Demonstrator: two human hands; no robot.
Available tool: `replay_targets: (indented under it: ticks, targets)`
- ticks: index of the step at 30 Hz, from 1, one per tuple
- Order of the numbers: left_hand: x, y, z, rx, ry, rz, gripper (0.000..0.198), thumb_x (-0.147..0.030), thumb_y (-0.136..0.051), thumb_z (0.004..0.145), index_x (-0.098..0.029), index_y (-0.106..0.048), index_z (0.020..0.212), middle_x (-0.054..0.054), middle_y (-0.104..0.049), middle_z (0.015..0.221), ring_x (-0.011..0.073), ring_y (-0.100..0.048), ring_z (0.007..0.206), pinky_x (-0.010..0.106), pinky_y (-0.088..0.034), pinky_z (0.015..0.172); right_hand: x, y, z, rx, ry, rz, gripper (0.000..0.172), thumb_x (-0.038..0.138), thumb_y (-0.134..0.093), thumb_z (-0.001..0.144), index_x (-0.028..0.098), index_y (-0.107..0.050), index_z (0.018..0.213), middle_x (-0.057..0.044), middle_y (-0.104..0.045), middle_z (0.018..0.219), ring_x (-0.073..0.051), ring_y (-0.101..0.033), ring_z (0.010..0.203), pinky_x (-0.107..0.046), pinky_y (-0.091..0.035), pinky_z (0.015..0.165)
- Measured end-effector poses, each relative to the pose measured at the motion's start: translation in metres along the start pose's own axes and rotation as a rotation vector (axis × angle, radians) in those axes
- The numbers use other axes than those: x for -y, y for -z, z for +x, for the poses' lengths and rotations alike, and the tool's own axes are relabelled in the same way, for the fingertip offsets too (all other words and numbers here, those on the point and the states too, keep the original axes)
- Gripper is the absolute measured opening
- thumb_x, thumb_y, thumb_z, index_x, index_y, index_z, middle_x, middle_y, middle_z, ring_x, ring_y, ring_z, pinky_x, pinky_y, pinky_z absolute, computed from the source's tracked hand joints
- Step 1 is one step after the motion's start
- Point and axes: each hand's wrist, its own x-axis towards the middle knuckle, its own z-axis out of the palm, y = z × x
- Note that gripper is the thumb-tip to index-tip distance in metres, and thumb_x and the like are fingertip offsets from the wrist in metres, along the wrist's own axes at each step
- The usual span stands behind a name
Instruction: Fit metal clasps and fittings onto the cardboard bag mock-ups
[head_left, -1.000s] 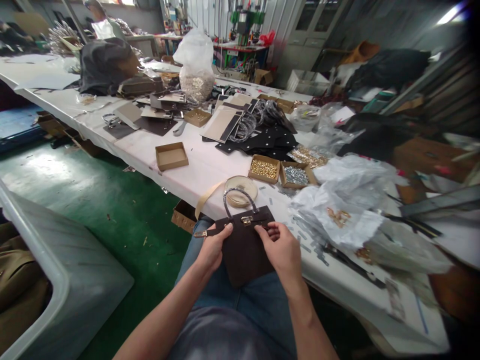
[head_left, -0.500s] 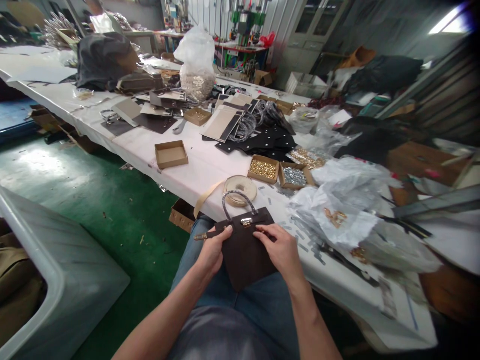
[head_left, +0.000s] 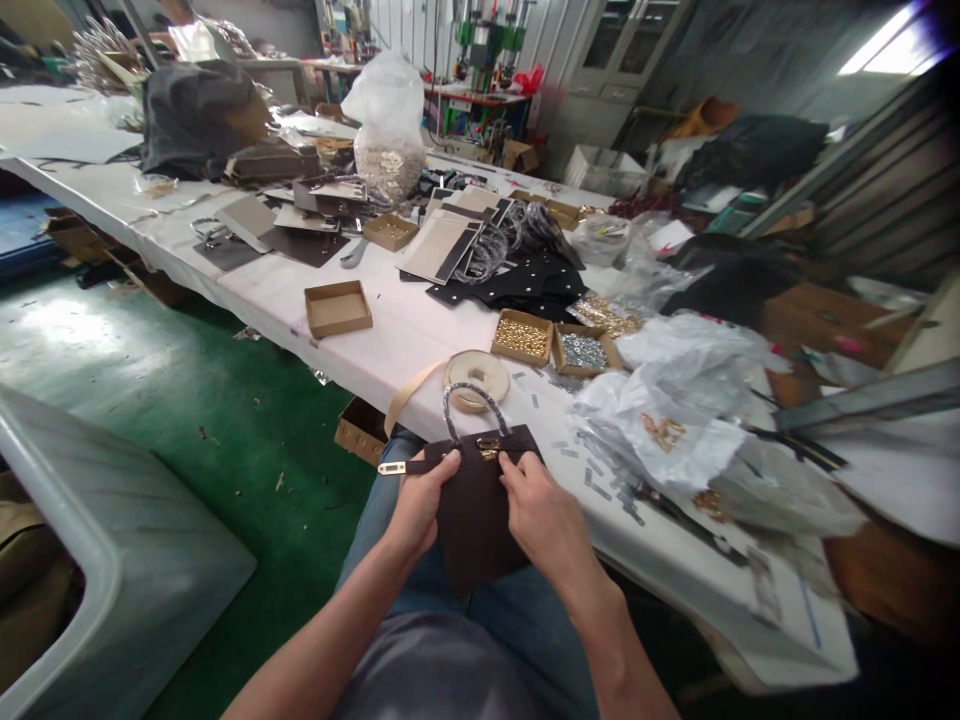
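Left forearm angles in from lower left; left hand (head_left: 421, 500) holds the panel (head_left: 476, 530), thumb flat on its front near the upper left corner, fingers behind. Right forearm rises from lower right, wrist bent inward; right hand (head_left: 546, 508) has fingers bunched narrow, tips at the clasp (head_left: 487, 448); cannot tell what lies between them. Panel sits over the lap, just off the table (head_left: 420, 335), its handle (head_left: 472, 386) arching up in front of the reel (head_left: 491, 368).

Versus 0.5 s ago: right hand is nearer the clasp, fingers more tightly curled. Strap (head_left: 415, 467) juts left past the left thumb as before, but its metal tip (head_left: 391, 468) now shows a pale, flat face
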Motion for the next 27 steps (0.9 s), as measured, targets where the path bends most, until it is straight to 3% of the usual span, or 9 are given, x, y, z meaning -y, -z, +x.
replay_targets:
  ticks: [6, 8, 11, 14, 16, 18, 21, 24, 27]
  targets:
    - [-0.006, -0.003, -0.003, 0.020, -0.050, 0.028, 0.048, -0.044, -0.100, 0.082, -0.017, -0.083, 0.118, 0.014, -0.086, 0.120, 0.0328, -0.082, 0.107, 0.050, -0.063, 0.108, 0.009, -0.009, -0.001, -0.005, -0.126, 0.093, 0.060, 0.022, -0.045, 0.113, 0.024, -0.052, 0.172, -0.015, -0.068, 0.114, -0.031, -0.075, 0.095, -0.037, -0.056, 0.073]
    - [-0.009, -0.004, -0.004, 0.032, -0.053, 0.048, 0.048, -0.044, -0.100, 0.083, -0.018, -0.083, 0.119, 0.014, -0.085, 0.122, 0.0322, -0.081, 0.109, 0.049, -0.062, 0.109, 0.006, -0.011, 0.003, -0.105, -0.163, 0.237, 0.065, 0.029, -0.044, 0.114, 0.026, -0.041, 0.179, -0.016, -0.070, 0.120, -0.033, -0.076, 0.097, -0.039, -0.060, 0.077]
    - [-0.012, -0.004, -0.005, 0.043, -0.060, 0.093, 0.046, -0.046, -0.099, 0.084, -0.019, -0.084, 0.118, 0.013, -0.085, 0.122, 0.0320, -0.080, 0.111, 0.046, -0.062, 0.106, -0.001, -0.011, 0.012, -0.328, -0.270, 0.454, 0.072, 0.043, -0.046, 0.116, 0.019, -0.032, 0.182, -0.016, -0.075, 0.118, -0.033, -0.076, 0.100, -0.045, -0.064, 0.088]
    - [-0.011, -0.004, -0.007, 0.048, -0.059, 0.134, 0.043, -0.049, -0.099, 0.084, -0.020, -0.085, 0.114, 0.011, -0.086, 0.118, 0.0327, -0.079, 0.110, 0.043, -0.062, 0.102, -0.013, -0.010, 0.018, -0.459, -0.423, 0.714, 0.077, 0.056, -0.062, 0.110, 0.014, -0.048, 0.174, -0.010, -0.077, 0.099, -0.026, -0.075, 0.081, -0.043, -0.068, 0.079]
    - [-0.010, -0.003, -0.009, 0.047, -0.064, 0.161, 0.041, -0.050, -0.098, 0.085, -0.022, -0.085, 0.113, 0.011, -0.085, 0.118, 0.0324, -0.079, 0.109, 0.043, -0.062, 0.100, -0.023, -0.010, 0.020, -0.506, -0.494, 0.861, 0.068, 0.060, -0.071, 0.105, 0.014, -0.069, 0.156, -0.011, -0.081, 0.099, -0.025, -0.076, 0.076, -0.042, -0.070, 0.075]
    - [-0.008, -0.001, -0.011, 0.038, -0.082, 0.201, 0.041, -0.051, -0.097, 0.086, -0.022, -0.086, 0.113, 0.010, -0.086, 0.117, 0.0320, -0.079, 0.108, 0.042, -0.061, 0.099, -0.036, -0.011, 0.021, -0.545, -0.518, 0.876, 0.055, 0.060, -0.075, 0.101, 0.016, -0.083, 0.132, -0.015, -0.084, 0.108, -0.028, -0.080, 0.081, -0.045, -0.072, 0.080]
    - [-0.007, 0.002, -0.011, 0.037, -0.086, 0.216, 0.042, -0.052, -0.097, 0.085, -0.022, -0.085, 0.112, 0.010, -0.086, 0.114, 0.0320, -0.079, 0.105, 0.043, -0.062, 0.098, -0.054, -0.009, 0.023, -0.468, -0.440, 0.789, 0.041, 0.054, -0.076, 0.101, 0.020, -0.089, 0.119, -0.015, -0.085, 0.117, -0.028, -0.081, 0.084, -0.048, -0.072, 0.087]
    - [-0.007, 0.006, -0.008, 0.035, -0.065, 0.186, 0.044, -0.051, -0.097, 0.085, -0.020, -0.084, 0.114, 0.011, -0.085, 0.115, 0.0309, -0.079, 0.104, 0.043, -0.062, 0.098, -0.067, -0.007, 0.027, -0.294, -0.320, 0.829, 0.038, 0.047, -0.070, 0.104, 0.021, -0.089, 0.124, -0.014, -0.085, 0.119, -0.027, -0.082, 0.084, -0.046, -0.072, 0.083]
    - [-0.008, 0.010, -0.005, 0.023, -0.067, 0.177, 0.046, -0.051, -0.098, 0.084, -0.019, -0.084, 0.115, 0.012, -0.085, 0.115, 0.0302, -0.078, 0.104, 0.043, -0.061, 0.098, -0.070, -0.005, 0.030, -0.244, -0.293, 0.823, 0.037, 0.043, -0.069, 0.104, 0.022, -0.087, 0.129, -0.013, -0.086, 0.119, -0.027, -0.082, 0.086, -0.046, -0.071, 0.087]
